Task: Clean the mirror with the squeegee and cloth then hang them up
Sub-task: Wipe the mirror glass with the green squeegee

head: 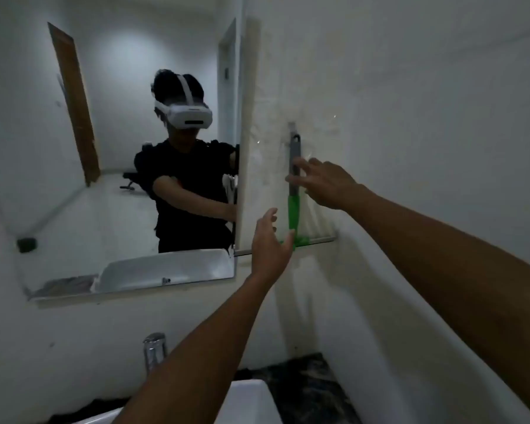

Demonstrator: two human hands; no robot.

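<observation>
A squeegee (294,209) with a grey-and-green handle hangs upright on the white wall to the right of the mirror (104,148), its blade at the bottom. My right hand (325,182) is beside the grey part of the handle, fingers spread, fingertips at or just touching it. My left hand (271,240) is lower, open, its fingertips near the green base above the blade. No cloth is in either hand; a whitish cloth-like shape shows only in the mirror's reflection near its right edge.
A white sink (245,405) with a chrome tap (155,350) lies below, on a dark marbled counter (306,390). A wall hook (292,127) holds the squeegee's top. The mirror reflects a person wearing a headset.
</observation>
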